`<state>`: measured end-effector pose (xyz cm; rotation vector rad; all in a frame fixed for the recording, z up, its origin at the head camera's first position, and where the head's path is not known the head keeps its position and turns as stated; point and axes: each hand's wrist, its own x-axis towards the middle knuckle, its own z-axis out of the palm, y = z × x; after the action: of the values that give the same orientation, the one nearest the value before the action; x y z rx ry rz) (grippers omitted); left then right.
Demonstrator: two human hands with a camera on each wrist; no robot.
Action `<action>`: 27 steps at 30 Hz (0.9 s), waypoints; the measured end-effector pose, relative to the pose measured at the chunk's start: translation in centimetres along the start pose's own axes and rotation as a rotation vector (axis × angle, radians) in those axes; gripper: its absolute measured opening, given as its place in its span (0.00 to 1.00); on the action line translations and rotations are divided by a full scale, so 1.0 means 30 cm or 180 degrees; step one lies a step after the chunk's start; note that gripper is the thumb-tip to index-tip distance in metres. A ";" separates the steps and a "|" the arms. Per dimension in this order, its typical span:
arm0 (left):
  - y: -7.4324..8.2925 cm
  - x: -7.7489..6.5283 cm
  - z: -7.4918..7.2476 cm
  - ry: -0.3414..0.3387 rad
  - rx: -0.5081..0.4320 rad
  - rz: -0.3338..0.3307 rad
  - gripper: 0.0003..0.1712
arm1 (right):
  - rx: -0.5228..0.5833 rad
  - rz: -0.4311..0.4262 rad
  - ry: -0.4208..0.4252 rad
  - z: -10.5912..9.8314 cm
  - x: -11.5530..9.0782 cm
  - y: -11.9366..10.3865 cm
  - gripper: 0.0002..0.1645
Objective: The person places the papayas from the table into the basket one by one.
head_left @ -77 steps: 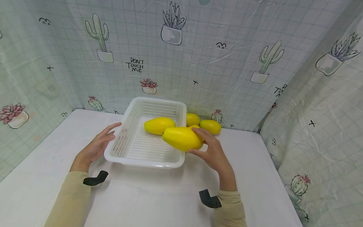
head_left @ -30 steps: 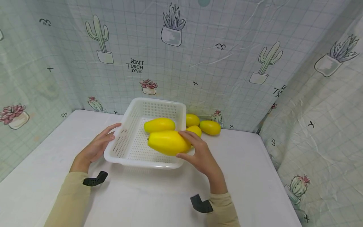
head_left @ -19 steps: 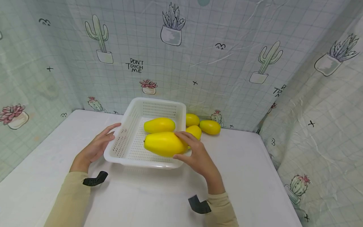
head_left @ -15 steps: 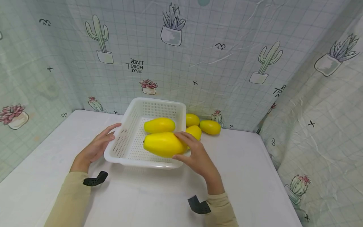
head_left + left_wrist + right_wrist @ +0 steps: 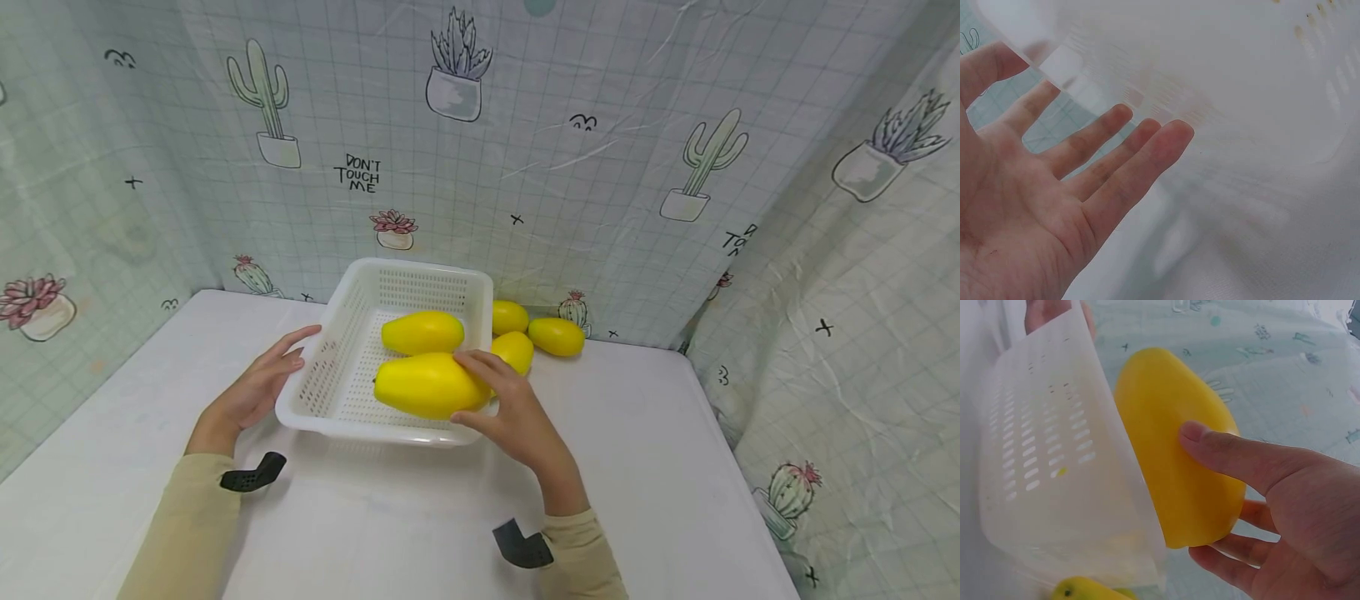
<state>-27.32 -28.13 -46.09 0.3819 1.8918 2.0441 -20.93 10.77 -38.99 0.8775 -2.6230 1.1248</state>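
Note:
A large yellow papaya (image 5: pixel 420 385) is in my right hand (image 5: pixel 517 408), gripped at its right end with the thumb on the near side. It is held at the right wall of a white perforated plastic basket (image 5: pixel 382 431), mostly over the inside. Another yellow papaya (image 5: pixel 422 332) lies in the basket behind it. My left hand (image 5: pixel 257 387) touches the basket's left rim; in the left wrist view its fingers (image 5: pixel 1138 159) are mostly straight. Whether the held papaya touches the basket floor cannot be told.
Right of the basket, several yellow fruits (image 5: pixel 557 337) lie on the white table (image 5: pixel 645 450), one partly hidden by my right hand. Behind stands a cloth backdrop (image 5: pixel 570 175) with cactus prints, which also covers both sides.
My right hand has carried the papaya leftward and slightly down, from over the basket's right rim to farther inside. The left hand and the basket have stayed in place.

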 end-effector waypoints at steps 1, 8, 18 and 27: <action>0.000 0.000 0.000 0.0003 -0.0003 -0.0006 0.30 | -0.0010 0.0005 -0.0004 0.002 0.000 0.000 0.43; 0.011 -0.004 0.011 0.0064 0.0057 -0.0058 0.30 | -0.0019 0.0046 -0.0045 0.018 0.002 -0.007 0.42; -0.001 0.002 0.002 0.0095 0.0089 -0.0047 0.29 | -0.0134 0.0094 -0.0092 0.043 0.009 -0.023 0.42; 0.010 -0.006 0.011 0.0127 0.0096 -0.0115 0.29 | -0.0210 0.0101 -0.0057 0.070 0.011 -0.038 0.42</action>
<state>-27.04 -27.92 -45.75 0.3143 1.9406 2.0163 -20.38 8.53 -39.66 0.8400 -2.6809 1.0359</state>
